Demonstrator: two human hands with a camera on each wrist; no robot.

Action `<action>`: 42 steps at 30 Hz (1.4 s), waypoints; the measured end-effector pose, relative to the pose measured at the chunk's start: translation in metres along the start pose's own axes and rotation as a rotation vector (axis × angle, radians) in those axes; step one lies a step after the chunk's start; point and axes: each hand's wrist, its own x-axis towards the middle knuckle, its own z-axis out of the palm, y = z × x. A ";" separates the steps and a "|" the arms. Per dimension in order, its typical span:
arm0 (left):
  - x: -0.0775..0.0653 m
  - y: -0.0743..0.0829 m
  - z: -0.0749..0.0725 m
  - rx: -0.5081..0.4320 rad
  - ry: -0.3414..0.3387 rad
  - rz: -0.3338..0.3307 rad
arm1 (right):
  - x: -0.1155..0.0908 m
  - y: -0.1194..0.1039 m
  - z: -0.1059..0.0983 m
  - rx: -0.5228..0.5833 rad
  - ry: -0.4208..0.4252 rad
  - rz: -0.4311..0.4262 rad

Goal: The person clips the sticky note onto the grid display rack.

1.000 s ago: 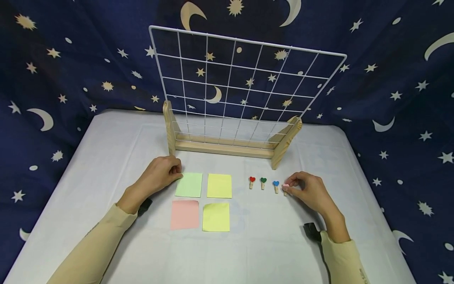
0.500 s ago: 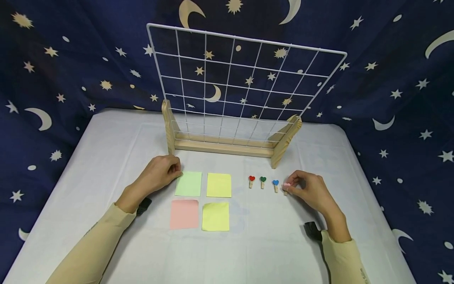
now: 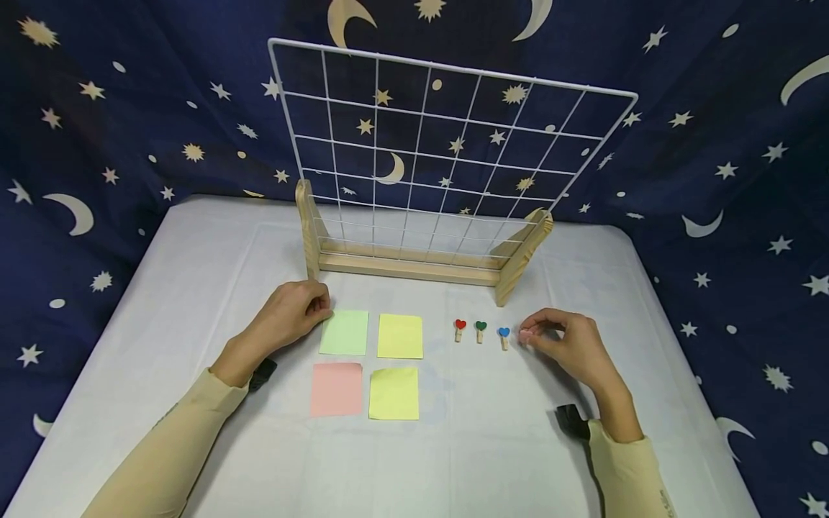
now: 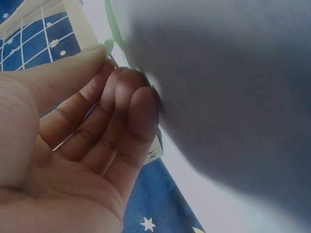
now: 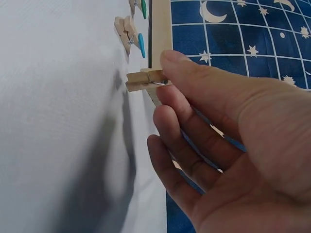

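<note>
pink-topped wooden peg [image 5: 141,81], right of centre in the head view: i see the right hand [image 3: 573,349] pinching it between thumb and forefinger. the left hand [image 3: 286,316] pinches the upper-left corner of the green note [image 3: 345,333], left of centre. i'd worry that uneven pressure could roll the held peg loose, a leftward sweep could knock the blue-hearted peg [image 3: 504,337], and a tug could crease the note.

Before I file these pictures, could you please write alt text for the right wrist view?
The right hand pinches a wooden clothespin by one end. A blue-topped clothespin and a green-topped clothespin lie on a white table; a wire grid stands before starry blue cloth.
</note>
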 end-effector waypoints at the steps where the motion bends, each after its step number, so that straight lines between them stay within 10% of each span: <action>1: 0.000 0.000 0.000 0.000 0.002 0.002 | 0.000 0.000 0.000 0.005 0.002 -0.004; 24: 0.002 0.000 -0.001 -0.016 0.181 0.037 | 0.006 -0.033 0.004 0.152 0.119 -0.055; 42: 0.006 0.001 -0.005 -0.009 0.317 0.091 | 0.018 -0.067 0.020 0.037 0.219 -0.177</action>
